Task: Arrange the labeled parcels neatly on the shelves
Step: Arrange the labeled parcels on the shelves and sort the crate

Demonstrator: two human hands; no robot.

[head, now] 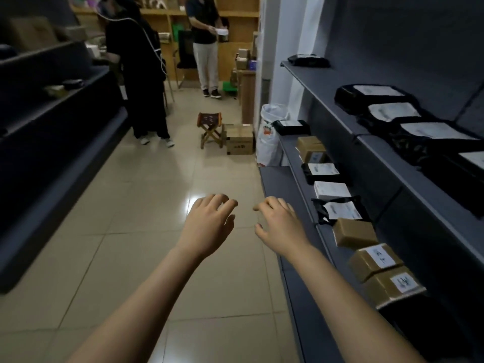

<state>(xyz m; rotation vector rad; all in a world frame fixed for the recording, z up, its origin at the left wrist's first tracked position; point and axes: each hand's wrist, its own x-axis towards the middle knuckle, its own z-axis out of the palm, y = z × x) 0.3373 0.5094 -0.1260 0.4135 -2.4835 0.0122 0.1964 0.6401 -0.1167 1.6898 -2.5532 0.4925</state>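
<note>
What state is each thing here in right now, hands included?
Left hand: empty, fingers loosely curled.
Right hand: empty, fingers loosely curled.
Nearest brown box: lying flat, label up.
Black bag: lying flat, label up.
Folding stool: unfolded, standing.
White sack: upright, top open.
Floor carton: closed.

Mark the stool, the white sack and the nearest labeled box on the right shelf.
Stool (209, 118): head view, on its seat.
White sack (268, 142): head view, on its front side.
Nearest labeled box (403, 282): head view, on its top label.
</note>
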